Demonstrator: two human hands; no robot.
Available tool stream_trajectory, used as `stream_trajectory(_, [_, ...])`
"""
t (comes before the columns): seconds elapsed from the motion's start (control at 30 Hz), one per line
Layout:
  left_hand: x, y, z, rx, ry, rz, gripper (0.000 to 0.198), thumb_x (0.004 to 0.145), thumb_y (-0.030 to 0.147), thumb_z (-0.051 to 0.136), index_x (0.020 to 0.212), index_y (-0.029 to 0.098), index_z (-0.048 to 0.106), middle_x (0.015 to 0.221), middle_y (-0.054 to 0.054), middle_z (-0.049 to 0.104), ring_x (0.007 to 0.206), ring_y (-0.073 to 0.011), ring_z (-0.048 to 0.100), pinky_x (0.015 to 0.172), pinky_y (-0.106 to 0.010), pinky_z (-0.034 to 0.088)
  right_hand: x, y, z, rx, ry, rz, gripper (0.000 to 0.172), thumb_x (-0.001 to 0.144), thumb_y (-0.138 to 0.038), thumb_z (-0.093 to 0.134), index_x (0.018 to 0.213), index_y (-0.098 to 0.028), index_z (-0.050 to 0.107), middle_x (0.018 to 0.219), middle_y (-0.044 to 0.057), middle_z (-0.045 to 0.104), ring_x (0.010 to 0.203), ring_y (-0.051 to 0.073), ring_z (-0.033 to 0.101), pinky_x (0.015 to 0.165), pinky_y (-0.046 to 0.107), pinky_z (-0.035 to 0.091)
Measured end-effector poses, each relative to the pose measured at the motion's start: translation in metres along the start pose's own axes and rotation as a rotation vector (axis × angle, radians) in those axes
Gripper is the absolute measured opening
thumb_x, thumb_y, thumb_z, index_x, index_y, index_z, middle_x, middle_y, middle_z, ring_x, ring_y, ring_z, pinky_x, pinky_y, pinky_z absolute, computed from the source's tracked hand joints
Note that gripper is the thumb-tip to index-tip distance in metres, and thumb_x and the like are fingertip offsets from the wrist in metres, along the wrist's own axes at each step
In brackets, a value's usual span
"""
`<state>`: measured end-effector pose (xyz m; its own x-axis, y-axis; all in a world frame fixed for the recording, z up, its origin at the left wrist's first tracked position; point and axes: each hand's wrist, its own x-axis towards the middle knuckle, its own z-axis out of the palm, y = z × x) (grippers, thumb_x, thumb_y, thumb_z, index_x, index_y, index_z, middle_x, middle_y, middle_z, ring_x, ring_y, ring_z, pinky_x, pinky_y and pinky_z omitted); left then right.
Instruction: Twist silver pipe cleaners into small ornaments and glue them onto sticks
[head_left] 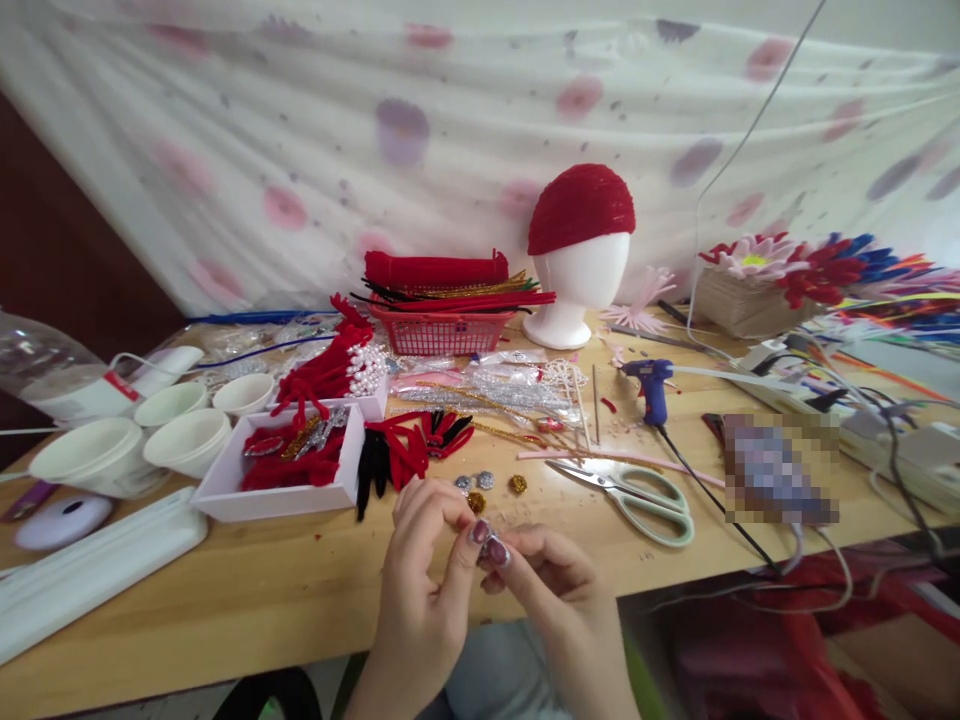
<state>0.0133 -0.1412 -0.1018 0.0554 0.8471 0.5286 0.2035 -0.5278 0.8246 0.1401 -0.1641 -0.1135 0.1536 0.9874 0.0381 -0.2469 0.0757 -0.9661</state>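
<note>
My left hand (pixel 431 555) and my right hand (pixel 551 570) meet over the table's front edge, thumbs and fingertips pinched together. Between them is a small silvery glittery piece (pixel 491 543), mostly hidden by the fingertips. Just beyond my fingers lie small silver glitter discs (pixel 486 481) and gold glitter discs (pixel 518 484). Red and black fuzzy petal pieces (pixel 405 445) rest to the left of these, beside a white box (pixel 281 503) holding red fuzzy pieces and glittery bits. To the right, scissors with pale green handles (pixel 651 508) lie partly spread.
A blue glue gun (pixel 651 388) stands at the right with its cord crossing the table. Behind are a red basket (pixel 442 332) of fuzzy stems and a white foam head (pixel 581 275) in a red cap. White paper cups (pixel 187 443) stand left; a power strip (pixel 885 435) lies right.
</note>
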Motion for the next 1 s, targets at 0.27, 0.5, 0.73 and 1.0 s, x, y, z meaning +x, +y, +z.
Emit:
stream_trajectory(0.27, [-0.025,0.001,0.019,-0.147,0.232,-0.316,0.017,0.102,0.032,0.050,0.087,0.026,0.056,0.093,-0.001,0.055,0.089,-0.0190,0.058,0.070,-0.026,0.046,-0.009,0.012,0.017,0.076,0.122,-0.126,0.019,0.080,-0.037,0.082,0.071,-0.022,0.077,0.070,0.003,0.073,0.065,0.016,0.069,0.060,0.024,0.057])
stream_trajectory(0.5, [0.001,-0.004,-0.031,0.094,-0.406,-0.081,0.012,0.101,0.026,0.049,0.090,0.025,0.054,0.097,-0.004,0.062,0.100,-0.0240,0.058,0.093,-0.037,0.043,0.020,-0.028,-0.024,-0.427,-0.311,-0.203,0.021,0.084,-0.027,0.074,0.066,-0.017,0.074,0.060,0.002,0.069,0.054,0.013,0.060,0.053,0.021,0.047])
stream_trajectory(0.73, [-0.011,-0.013,-0.020,-0.238,-0.427,-0.228,0.029,0.100,0.042,0.052,0.078,0.023,0.054,0.083,-0.002,0.057,0.086,-0.0212,0.058,0.083,-0.034,0.045,0.014,-0.023,-0.027,-0.342,-0.354,-0.086,0.017,0.081,-0.031,0.080,0.069,-0.019,0.077,0.065,0.003,0.072,0.061,0.015,0.065,0.057,0.023,0.051])
stream_trajectory(1.0, [-0.021,-0.019,-0.001,-0.455,-0.091,-0.261,0.026,0.100,0.035,0.056,0.078,0.023,0.062,0.078,0.000,0.059,0.081,-0.0184,0.054,0.081,-0.030,0.041,0.001,-0.002,-0.023,-0.236,-0.182,-0.089,0.014,0.088,-0.033,0.075,0.080,-0.023,0.081,0.070,0.003,0.074,0.067,0.016,0.066,0.061,0.024,0.052])
